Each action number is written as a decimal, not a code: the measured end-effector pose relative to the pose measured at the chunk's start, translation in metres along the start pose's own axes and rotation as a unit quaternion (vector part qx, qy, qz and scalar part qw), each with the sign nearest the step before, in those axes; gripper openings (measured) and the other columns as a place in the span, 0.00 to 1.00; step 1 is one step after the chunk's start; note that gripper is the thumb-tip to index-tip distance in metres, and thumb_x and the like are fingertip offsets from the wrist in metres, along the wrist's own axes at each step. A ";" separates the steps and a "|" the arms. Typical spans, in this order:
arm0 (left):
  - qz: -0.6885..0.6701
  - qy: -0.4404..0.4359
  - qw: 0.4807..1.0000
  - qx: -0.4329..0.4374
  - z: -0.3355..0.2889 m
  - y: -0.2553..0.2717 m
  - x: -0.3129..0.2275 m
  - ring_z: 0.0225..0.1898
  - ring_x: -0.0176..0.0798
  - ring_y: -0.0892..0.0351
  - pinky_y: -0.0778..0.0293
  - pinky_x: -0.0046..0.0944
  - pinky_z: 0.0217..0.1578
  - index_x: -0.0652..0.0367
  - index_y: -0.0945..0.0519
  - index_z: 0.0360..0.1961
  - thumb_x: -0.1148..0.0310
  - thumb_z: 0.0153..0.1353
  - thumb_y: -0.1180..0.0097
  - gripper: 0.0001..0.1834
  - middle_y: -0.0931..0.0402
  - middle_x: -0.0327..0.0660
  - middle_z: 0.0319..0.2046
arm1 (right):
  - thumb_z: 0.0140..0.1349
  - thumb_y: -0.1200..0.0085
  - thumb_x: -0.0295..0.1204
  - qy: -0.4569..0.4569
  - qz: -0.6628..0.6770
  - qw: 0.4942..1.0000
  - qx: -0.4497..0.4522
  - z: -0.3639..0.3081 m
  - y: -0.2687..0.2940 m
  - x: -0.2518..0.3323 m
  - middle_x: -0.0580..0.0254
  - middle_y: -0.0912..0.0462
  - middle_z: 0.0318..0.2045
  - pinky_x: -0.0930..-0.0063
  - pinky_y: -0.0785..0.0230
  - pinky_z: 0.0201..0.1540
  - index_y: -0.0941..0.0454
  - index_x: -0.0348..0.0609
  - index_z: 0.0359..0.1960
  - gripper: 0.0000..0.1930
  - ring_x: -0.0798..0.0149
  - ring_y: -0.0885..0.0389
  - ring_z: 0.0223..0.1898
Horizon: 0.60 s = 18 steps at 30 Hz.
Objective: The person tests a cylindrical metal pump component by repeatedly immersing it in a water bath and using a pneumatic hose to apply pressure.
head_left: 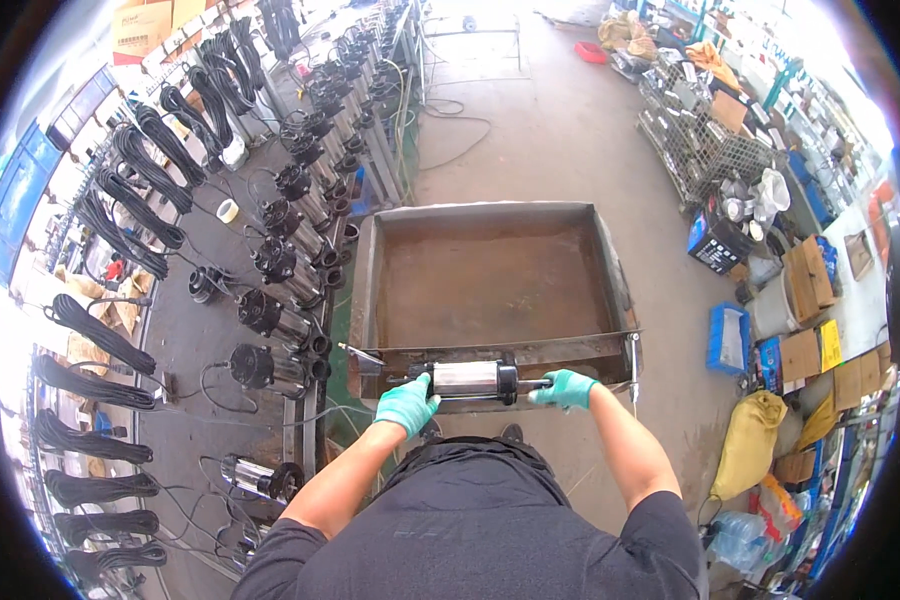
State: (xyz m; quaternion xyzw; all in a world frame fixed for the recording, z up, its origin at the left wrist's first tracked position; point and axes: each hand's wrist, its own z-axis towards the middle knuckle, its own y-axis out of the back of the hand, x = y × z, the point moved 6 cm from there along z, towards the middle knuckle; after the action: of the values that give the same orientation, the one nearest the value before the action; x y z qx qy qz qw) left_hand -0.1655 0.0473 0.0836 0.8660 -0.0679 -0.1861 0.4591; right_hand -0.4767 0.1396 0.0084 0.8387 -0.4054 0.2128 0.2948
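Wearing dark shirt [460, 525], facing tank [490, 280] with bar [570, 338] across, other pumps [273, 260] at left. Holding pump [465, 379] at tank's near edge, lengthwise left-to-right, its rod [535, 384] rightward, with left hand [407, 403] curled round left end, right hand [567, 390] closed on rod.

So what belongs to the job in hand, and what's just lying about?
In the work, it seems:
steel cylinder with black ends, held by the left gloved hand
its rod, at the right gloved hand
open metal tank

Probably just lying about:
yellow sack
blue tray
wire basket
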 end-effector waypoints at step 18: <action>0.015 -0.008 0.998 -0.056 0.006 -0.005 0.009 0.47 0.58 0.16 0.22 0.53 0.50 0.55 0.29 0.66 0.49 0.65 0.44 0.33 0.17 0.55 0.47 | 0.66 0.47 0.22 0.121 0.367 0.922 0.037 0.005 0.001 0.000 0.58 0.18 0.40 0.69 0.17 0.41 0.35 0.43 0.70 0.29 0.66 0.14 0.35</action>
State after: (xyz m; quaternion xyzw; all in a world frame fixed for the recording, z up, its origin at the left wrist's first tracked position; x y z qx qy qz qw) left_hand -0.1600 0.0432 0.0740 0.8360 -0.0740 -0.1900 0.5094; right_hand -0.4774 0.1356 0.0050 0.6096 -0.6378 0.4206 0.2115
